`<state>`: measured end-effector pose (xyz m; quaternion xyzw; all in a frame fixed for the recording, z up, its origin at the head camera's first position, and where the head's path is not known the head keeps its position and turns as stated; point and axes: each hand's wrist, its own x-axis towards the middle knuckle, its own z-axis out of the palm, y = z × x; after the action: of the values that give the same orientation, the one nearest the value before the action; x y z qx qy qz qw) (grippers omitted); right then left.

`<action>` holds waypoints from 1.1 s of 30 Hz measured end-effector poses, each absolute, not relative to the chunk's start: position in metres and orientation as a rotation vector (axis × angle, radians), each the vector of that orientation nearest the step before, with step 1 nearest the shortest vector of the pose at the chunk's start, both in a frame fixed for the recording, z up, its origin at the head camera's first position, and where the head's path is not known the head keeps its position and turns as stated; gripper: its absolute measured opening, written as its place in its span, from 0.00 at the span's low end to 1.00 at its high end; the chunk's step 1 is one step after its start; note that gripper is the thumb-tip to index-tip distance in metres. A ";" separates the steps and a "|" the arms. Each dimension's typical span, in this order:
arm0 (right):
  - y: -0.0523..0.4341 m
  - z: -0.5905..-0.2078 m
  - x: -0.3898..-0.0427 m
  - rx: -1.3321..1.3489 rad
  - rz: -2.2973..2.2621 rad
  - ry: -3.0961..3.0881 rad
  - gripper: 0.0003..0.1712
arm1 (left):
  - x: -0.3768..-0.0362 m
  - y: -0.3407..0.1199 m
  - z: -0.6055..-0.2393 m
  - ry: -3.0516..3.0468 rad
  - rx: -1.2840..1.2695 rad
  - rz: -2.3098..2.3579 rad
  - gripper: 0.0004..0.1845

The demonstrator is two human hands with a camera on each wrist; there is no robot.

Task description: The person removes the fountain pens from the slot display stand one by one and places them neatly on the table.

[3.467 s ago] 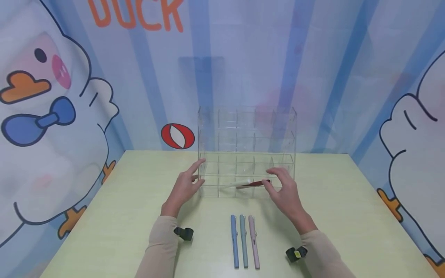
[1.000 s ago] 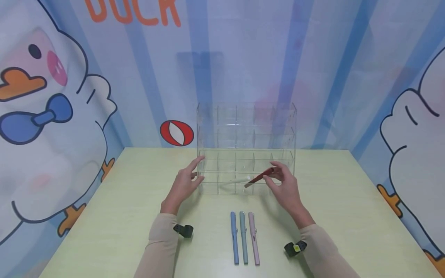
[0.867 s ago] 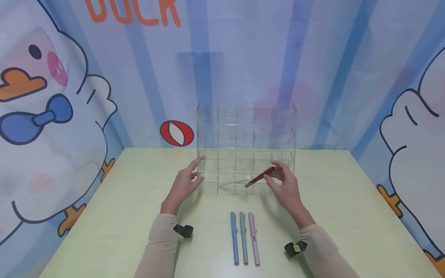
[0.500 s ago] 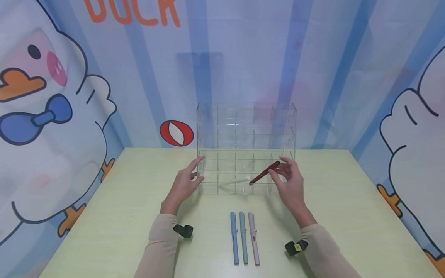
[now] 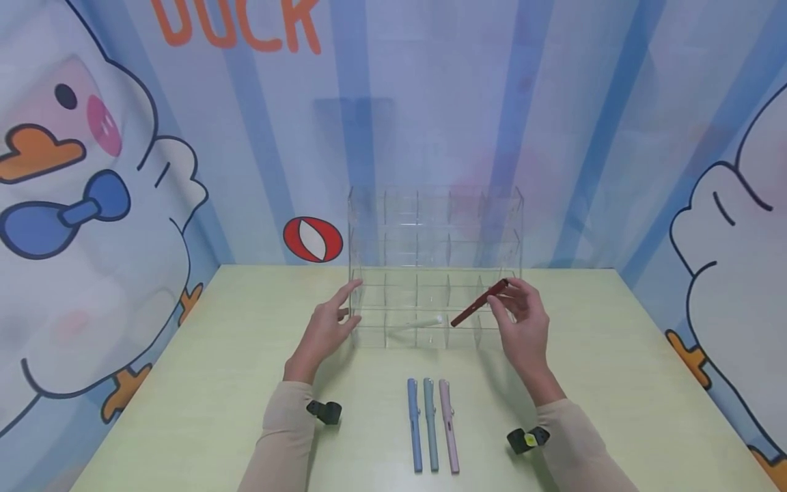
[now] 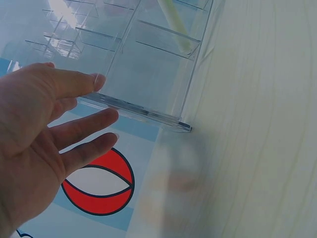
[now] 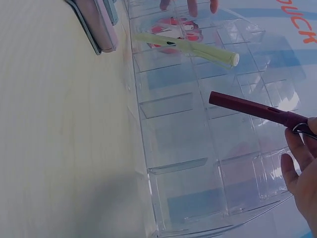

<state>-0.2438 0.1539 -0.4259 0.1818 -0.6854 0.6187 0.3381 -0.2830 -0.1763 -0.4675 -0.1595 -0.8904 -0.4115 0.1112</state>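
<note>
Right of centre in the head view, the right hand (image 5: 525, 321) pinches a dark red pen (image 5: 479, 303) by its upper end, tip slanting down toward the clear organizer (image 5: 435, 205); at mid-left, the left hand (image 5: 324, 328) steadies its side wall, fingers straight and slightly apart.

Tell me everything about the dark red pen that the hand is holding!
The dark red pen is slim, smooth and plastic-looking, with its cap on and a metal clip at the held end. The right hand pinches that end with its fingertips. The pen hangs in the air, tilted, its free end pointing down and left toward the front of the clear plastic organizer. It touches nothing except the fingers.
</note>
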 end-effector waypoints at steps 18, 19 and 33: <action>0.159 -0.422 -0.245 0.555 1.855 -1.647 0.25 | -0.283 -0.176 -0.469 -2.604 -0.482 -1.224 0.38; 0.159 -0.420 -0.243 0.549 1.865 -1.652 0.25 | -0.283 -0.176 -0.469 -2.605 -0.477 -1.225 0.38; 0.165 -0.407 -0.237 0.503 1.926 -1.804 0.25 | -0.283 -0.176 -0.468 -2.603 -0.472 -1.218 0.38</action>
<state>-0.2368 0.1654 -0.4072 0.1826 -0.6542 0.6985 0.2255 -0.2829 -0.1761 -0.4681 -0.1611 -0.8879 -0.4153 0.1144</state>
